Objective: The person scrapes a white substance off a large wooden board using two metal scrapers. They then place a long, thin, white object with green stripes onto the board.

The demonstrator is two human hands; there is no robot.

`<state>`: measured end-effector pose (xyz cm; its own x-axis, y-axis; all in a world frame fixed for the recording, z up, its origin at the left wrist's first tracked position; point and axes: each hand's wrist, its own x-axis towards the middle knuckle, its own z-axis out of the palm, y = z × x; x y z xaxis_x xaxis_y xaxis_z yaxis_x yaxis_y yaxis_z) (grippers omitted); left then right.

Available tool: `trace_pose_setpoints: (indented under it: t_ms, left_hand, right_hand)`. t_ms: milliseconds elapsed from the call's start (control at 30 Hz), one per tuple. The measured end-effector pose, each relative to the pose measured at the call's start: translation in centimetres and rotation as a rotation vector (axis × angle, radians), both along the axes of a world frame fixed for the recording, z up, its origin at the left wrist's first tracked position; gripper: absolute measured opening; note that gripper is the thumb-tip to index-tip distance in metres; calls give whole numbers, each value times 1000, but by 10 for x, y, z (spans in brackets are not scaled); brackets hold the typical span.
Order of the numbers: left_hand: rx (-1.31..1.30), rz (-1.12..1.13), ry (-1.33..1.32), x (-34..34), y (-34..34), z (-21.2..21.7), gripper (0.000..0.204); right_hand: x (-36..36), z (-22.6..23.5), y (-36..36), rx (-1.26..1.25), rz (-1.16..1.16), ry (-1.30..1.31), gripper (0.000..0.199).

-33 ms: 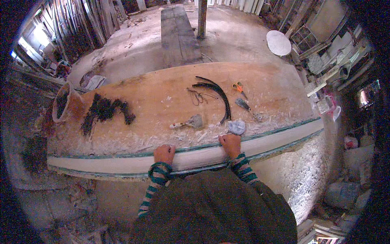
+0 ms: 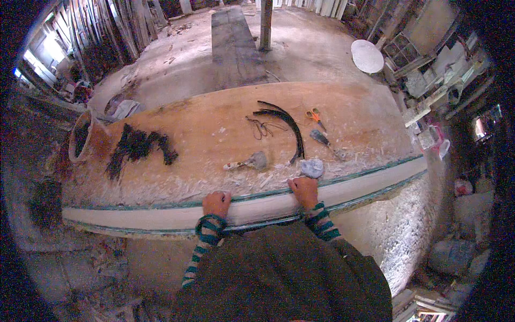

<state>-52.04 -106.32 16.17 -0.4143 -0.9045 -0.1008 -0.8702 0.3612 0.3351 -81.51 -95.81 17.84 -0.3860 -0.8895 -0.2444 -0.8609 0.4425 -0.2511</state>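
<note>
My left hand [image 2: 216, 204] is curled into a fist and rests on the long pale band [image 2: 257, 211] with teal edges along the near side of the wooden worktop [image 2: 204, 118]. Farther right, my right hand [image 2: 304, 192] lies on the same band, also closed. Nothing shows in either fist. Just beyond the right knuckles sits a whitish-grey lump [image 2: 311, 168]. A scraper [image 2: 256, 159] crusted with white lies between the hands, a little farther off. Another dark-bladed scraper [image 2: 320, 138] and orange-handled scissors [image 2: 315, 116] are to the right.
Dark curved strips [image 2: 292, 126] and a thin tangled cord [image 2: 263, 127] lie mid-worktop. A black fibrous clump [image 2: 142, 147] is at left, beside a bucket-like container [image 2: 86, 137] on its side. White flakes litter the near edge. A post [image 2: 266, 27] and a round white disc [image 2: 367, 56] stand beyond.
</note>
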Motion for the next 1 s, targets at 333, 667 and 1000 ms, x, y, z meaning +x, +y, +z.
trace_pose_setpoints:
  t_ms: [333,667,1000]
  left_hand:
    - [-14,-61,49,3,-16,-14,38]
    - [117,-436,74,-80,25,-3,67]
    - [127,-709,-2,-245,91,10,103]
  right_hand:
    - [-63,-26,103,-543,-449,192,49]
    - [-42,-25,183,-546,-562,36,49]
    - [-261,2,270,-783,-832,-59,48]
